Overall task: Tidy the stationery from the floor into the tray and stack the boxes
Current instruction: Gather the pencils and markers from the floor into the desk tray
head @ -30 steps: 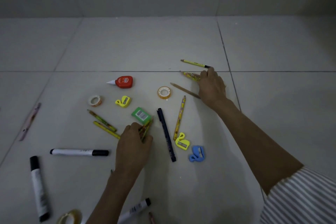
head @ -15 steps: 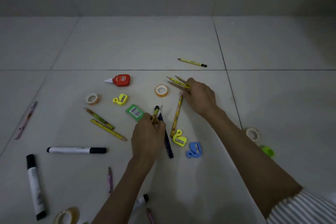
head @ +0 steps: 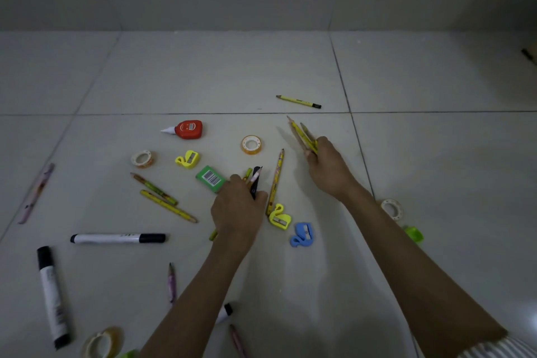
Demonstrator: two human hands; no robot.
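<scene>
Stationery lies scattered over the white tiled floor. My left hand grips a bundle of pencils together with a dark blue pen, whose tips stick out above my fingers beside a green eraser. My right hand holds a bunch of yellow pencils pointing up and left. Between my hands a long yellow pencil lies on the floor. Another yellow pencil lies farther off. No tray or box is in view.
Around lie a red glue bottle, tape rolls, yellow sharpeners, a blue sharpener, two pencils, markers and pink pencils. A low wall runs along the far side.
My right hand lifted its pencils off the floor and drew back toward me. My left hand moved right with its pencils and took up the dark blue pen.
</scene>
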